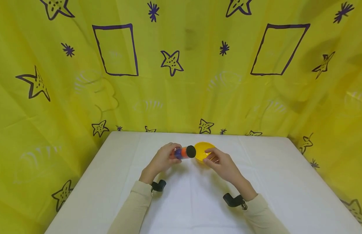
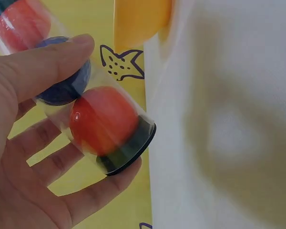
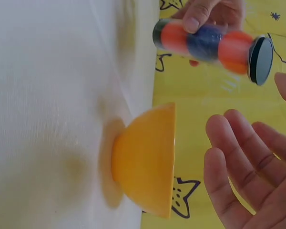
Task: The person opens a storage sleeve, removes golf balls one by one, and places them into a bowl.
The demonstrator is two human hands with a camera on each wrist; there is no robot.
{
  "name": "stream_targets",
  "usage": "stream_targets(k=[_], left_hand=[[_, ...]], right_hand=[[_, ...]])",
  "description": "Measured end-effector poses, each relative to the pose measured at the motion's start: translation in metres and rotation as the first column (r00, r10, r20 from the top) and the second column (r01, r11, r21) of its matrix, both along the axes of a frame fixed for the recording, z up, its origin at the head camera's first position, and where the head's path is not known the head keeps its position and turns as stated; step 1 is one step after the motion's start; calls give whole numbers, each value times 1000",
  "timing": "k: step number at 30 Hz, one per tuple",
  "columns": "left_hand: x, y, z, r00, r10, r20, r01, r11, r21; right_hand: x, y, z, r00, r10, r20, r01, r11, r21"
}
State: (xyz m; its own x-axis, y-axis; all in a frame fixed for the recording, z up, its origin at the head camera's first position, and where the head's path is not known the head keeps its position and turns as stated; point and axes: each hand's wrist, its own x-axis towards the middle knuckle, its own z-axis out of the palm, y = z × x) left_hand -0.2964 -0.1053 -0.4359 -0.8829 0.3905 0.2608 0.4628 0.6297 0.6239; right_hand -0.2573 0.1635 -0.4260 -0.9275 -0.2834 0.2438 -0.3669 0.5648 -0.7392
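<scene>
My left hand [image 1: 163,157] holds a clear plastic tube [image 2: 102,78] by its middle, thumb on one side and fingers on the other. Inside are a dark blue ball [image 2: 62,95] and an orange-red ball [image 2: 105,119] on either side of it. Dark caps close both ends, and one cap [image 1: 191,151] points toward the bowl. The tube is tilted above the table. My right hand [image 1: 224,164] holds nothing, its fingers loosely bent over the near right rim of a yellow bowl [image 3: 145,160]. That bowl stands upright on the table.
A white cloth covers the table [image 1: 181,201]. Yellow curtains [image 1: 192,91] with dark star drawings hang behind it and at both sides. A black wrist camera [image 1: 158,186] sits on the left wrist and another black camera [image 1: 233,200] on the right.
</scene>
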Motion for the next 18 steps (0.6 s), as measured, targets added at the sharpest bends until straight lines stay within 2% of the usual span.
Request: stream_targets(k=[7, 12, 18], left_hand=[[7, 6, 5, 999, 2, -34, -5, 997, -75], [9, 10, 9, 998, -25, -55, 18, 992, -124], [11, 16, 9, 997, -49, -54, 38, 981, -188]], right_hand=[[3, -10, -3, 999, -32, 22, 33, 999, -42], [5, -14, -4, 999, -39, 15, 39, 997, -61], [7, -17, -3, 997, -78, 18, 78, 996, -31]])
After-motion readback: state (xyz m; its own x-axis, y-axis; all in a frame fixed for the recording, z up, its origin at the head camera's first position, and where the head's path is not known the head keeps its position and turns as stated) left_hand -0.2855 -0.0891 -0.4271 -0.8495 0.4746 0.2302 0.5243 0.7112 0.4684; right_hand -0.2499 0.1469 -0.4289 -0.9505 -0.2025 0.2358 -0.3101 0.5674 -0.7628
